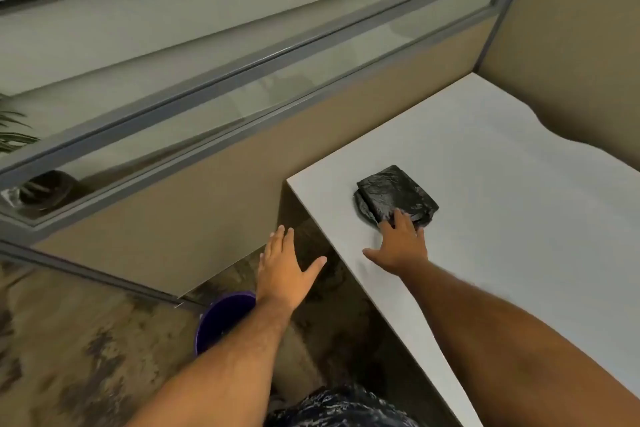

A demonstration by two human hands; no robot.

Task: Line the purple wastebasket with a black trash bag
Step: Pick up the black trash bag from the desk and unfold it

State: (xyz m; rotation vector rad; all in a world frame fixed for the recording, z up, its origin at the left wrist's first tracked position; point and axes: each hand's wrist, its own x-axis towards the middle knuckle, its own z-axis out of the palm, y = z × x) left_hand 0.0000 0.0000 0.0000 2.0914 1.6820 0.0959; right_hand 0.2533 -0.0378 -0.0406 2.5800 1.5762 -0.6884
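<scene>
Two bare hands reach forward in our cubicle. Our right hand [398,246] rests spread fingers on the folded black trash bag [394,192] atop the white desk [519,218]; our left hand [284,270] hovers open, holding nothing, above the purple wastebasket [225,319] on the mottled floor [86,340].

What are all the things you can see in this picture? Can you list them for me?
trash bag: one, black, folded, on the desk near its left end
desk: one, pale grey, on the right
wastebasket: one, purple, on the floor, partly behind the left forearm
partition: one, beige with a grey-framed glass strip, behind the desk
plant: one, green leaves, far left edge
left hand: open, in the air beside the desk
right hand: open, fingers touching the trash bag
</scene>
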